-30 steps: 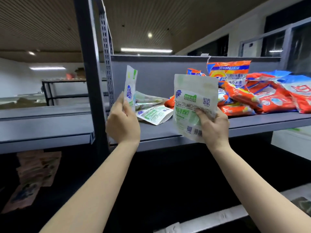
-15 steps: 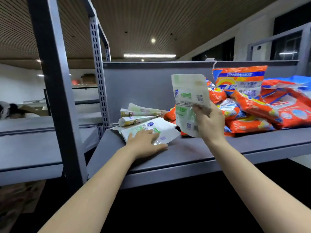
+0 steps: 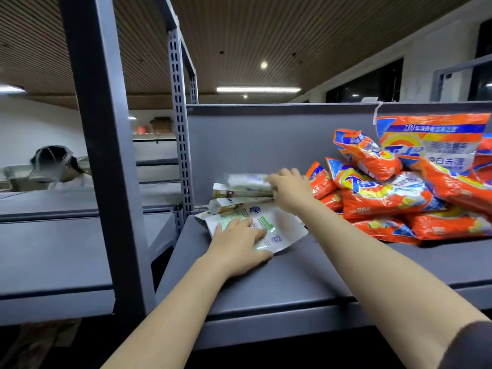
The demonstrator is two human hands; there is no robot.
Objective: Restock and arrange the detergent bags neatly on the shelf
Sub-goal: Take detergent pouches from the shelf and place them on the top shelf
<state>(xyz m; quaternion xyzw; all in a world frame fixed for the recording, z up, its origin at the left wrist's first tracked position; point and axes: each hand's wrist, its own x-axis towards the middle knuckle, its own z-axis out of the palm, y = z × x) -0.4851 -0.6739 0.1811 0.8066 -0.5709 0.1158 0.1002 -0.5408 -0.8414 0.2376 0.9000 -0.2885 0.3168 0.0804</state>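
Head view, read left to right. A grey upright post (image 3: 106, 155) of the rack stands at far left, with a second person (image 3: 61, 169) in the background beyond it. The left hand (image 3: 237, 249) lies flat, fingers straight, pressing the near end of a white-and-green detergent bag (image 3: 279, 225) onto the grey shelf (image 3: 306, 278); this grip is open and closes on nothing. Just beyond its fingertips, further white-and-green bags (image 3: 239, 203) lie stacked on their sides toward the shelf's back panel (image 3: 266, 139). The right hand (image 3: 290, 190) rests on the uppermost bag of that stack (image 3: 245, 181); its fingers curl over the bag's right end, but motion blur hides whether they truly clasp it or merely push. To the right of this grip, touching or nearly so, an untidy heap of orange detergent bags (image 3: 386, 193) fills the rest of the shelf.

Handling, as judged: the white pouches look thin, light and floppy, with slick film that slides readily on the painted shelf; they buckle if pushed from one corner. Hold is best taken at the sealed edges, or by flat pressure across the face, as the left hand does. The orange bags appear fuller and heavier, with soft shifting contents; they would want a grasp round the middle or support from beneath, since the heap could slump.
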